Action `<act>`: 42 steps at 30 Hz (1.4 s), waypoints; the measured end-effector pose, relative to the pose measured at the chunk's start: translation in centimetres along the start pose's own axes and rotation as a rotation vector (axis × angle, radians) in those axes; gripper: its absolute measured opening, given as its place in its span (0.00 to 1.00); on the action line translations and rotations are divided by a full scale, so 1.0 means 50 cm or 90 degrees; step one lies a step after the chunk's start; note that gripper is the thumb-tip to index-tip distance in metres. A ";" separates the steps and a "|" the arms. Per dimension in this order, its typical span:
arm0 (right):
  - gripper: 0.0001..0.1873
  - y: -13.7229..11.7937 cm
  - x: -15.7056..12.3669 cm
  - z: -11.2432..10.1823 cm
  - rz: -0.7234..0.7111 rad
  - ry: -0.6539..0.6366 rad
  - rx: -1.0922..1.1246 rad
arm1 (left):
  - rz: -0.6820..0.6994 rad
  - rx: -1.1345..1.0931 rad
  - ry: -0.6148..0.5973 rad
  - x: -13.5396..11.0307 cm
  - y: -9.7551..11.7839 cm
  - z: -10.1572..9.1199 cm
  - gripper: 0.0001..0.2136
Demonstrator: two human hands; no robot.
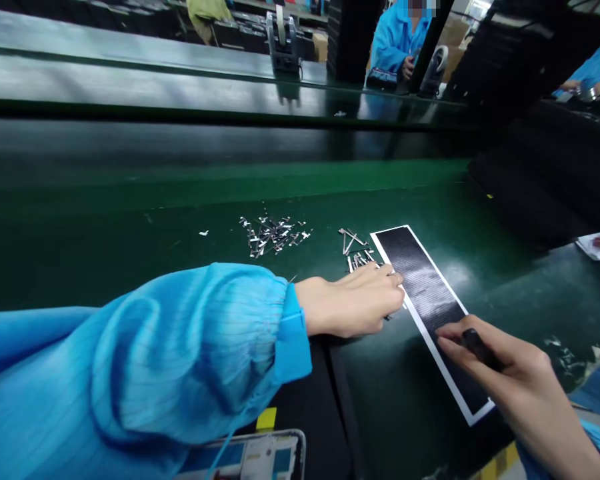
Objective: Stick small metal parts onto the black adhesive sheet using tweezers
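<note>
My left hand [353, 303] reaches across the green table, fingers bent together over a small pile of thin metal-and-white strips [357, 259]. Its fingertips meet the left edge of a long black sheet with a white border [420, 287]; whatever they pinch is hidden. Over the lower part of that sheet is my right hand [505, 367], closed around a slim black tool [481, 350]. The tool's working end is covered by my fingers, so its kind cannot be made out. Another heap of small dark and white strips [275, 235] lies left of the first pile.
A phone-like device frame [265, 453] and a yellow tag [267, 419] rest on black material below my left sleeve. A raised ledge [180, 83] runs behind, carrying a tape dispenser [284, 43]. Black material [545, 167] fills the right. Co-workers in blue sit beyond.
</note>
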State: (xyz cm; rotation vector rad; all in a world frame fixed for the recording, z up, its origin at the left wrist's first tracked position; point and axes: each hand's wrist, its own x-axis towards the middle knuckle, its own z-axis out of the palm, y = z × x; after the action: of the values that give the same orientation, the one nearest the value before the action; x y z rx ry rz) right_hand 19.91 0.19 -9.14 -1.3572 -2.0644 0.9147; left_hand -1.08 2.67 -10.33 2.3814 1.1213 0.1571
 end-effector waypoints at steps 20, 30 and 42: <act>0.14 -0.026 -0.040 0.012 0.311 -0.141 0.601 | 0.219 0.169 0.199 -0.054 0.123 -0.005 0.10; 0.11 -0.013 -0.107 0.036 0.344 -0.050 0.747 | 0.380 0.190 0.440 -0.049 0.131 0.035 0.16; 0.22 -0.023 -0.123 0.091 0.354 0.220 0.652 | -0.260 -0.724 0.170 -0.007 0.183 0.038 0.10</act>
State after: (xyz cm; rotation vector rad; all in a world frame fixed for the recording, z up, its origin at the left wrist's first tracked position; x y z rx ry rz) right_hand 18.30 -7.02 -11.48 -1.3207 -0.7068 1.5247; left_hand 5.59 -3.26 -7.48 1.1304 1.1535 0.7510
